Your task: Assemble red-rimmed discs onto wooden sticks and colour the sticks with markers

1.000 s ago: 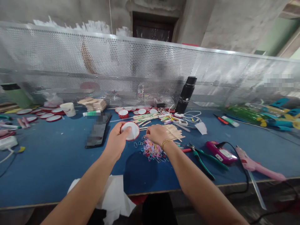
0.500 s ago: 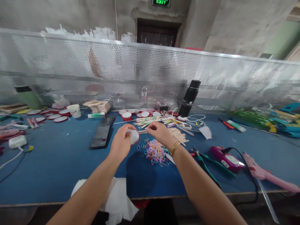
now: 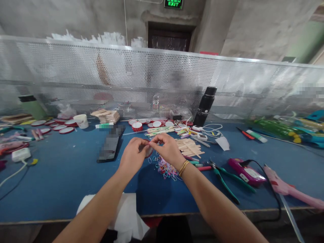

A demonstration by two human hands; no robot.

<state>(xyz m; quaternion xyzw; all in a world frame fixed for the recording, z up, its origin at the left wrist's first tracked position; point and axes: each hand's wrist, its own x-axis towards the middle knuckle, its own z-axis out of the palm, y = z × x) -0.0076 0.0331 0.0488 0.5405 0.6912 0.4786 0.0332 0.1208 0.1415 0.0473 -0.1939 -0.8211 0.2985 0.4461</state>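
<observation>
A round white disc with a red rim (image 3: pixel 149 152) is held upright in the closed fingers of my left hand (image 3: pixel 133 154); those fingers cover most of it. My right hand (image 3: pixel 167 147) pinches at the disc's upper edge, its fingertips meeting the left thumb and finger. Something tiny and pinkish shows between the fingertips, too small to name. Below my right hand lies a heap of small coloured elastic bands (image 3: pixel 167 170), partly hidden by it. Wooden craft sticks (image 3: pixel 189 148) spread out just beyond my right wrist.
Behind the hands are a stack of red-rimmed discs (image 3: pixel 137 126) and a black bottle (image 3: pixel 205 106). A phone (image 3: pixel 111 143) lies left. Green-handled pliers (image 3: pixel 225 179), a purple device (image 3: pixel 245 172) and a pink glue gun (image 3: pixel 280 184) lie right. A perforated metal screen (image 3: pixel 113 74) borders the table.
My right hand has moved left to the disc, and its fingertips now meet those of my left hand. The disc has turned, with less of its white face showing.
</observation>
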